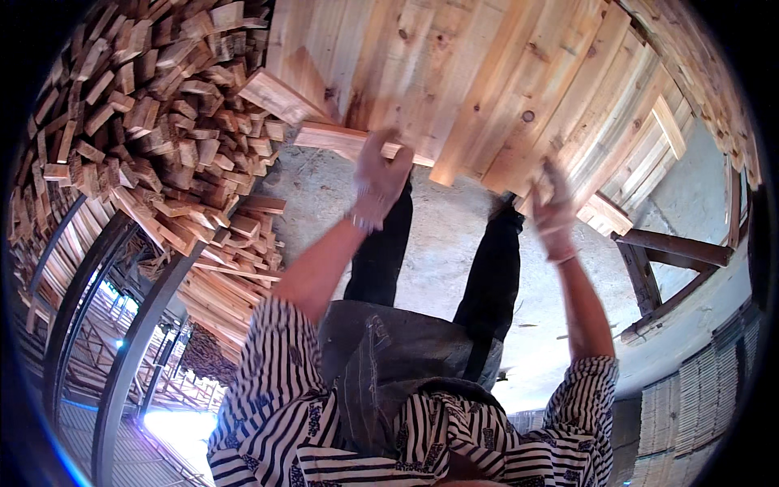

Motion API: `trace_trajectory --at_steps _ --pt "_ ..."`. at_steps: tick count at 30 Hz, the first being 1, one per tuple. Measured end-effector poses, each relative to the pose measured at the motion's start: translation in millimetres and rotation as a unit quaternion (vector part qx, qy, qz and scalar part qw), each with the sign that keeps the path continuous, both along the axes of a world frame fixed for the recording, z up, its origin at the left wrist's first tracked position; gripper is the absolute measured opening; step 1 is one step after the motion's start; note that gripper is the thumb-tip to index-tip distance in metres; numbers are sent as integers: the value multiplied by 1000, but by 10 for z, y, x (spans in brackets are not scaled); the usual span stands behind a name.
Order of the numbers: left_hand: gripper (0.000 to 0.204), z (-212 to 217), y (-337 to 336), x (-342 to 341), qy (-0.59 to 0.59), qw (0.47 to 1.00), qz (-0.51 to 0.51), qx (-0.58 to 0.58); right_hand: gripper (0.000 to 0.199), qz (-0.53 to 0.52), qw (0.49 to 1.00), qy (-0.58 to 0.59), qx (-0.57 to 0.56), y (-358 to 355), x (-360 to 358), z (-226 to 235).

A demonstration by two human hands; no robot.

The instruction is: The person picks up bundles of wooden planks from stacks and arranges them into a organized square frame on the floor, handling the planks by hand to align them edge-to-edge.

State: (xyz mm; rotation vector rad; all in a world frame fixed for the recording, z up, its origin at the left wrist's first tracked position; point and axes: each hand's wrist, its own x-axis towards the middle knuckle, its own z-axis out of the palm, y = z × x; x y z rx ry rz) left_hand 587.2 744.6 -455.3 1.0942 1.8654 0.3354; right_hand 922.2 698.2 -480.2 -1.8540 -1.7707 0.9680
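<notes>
A row of pale wooden planks (479, 77), some with dark knots, lies side by side in front of me. My left hand (381, 185) is at the near edge, in front of a short board (333, 140) lying crosswise there. Its thumb and fingers are apart; whether they touch the wood I cannot tell. Close to the plank ends further right is my right hand (553, 213), raised, blurred by motion, its fingers stretched out with nothing seen in them. Another loose piece of wood (280, 96) lies at an angle on the left.
A high heap of short wood offcuts (162, 114) rises on the left, beside dark metal posts (146, 333). A brown frame (677, 248) stands at the right on the concrete floor (442, 235). Stacked slats (690, 414) are at the lower right.
</notes>
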Motion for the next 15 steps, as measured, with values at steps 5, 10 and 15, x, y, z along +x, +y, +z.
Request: trace_trajectory --at_steps 5,10,15 --pt "68 -683 -838 -955 32 969 244 15 48 -29 949 193 -248 -800 -1359 505" --pt "53 -1297 -693 -1425 -118 985 125 -18 48 -20 949 178 -261 -1015 -1782 819" --pt "45 -704 -613 -1162 -155 945 289 15 49 -36 935 168 -311 -914 -1758 991"
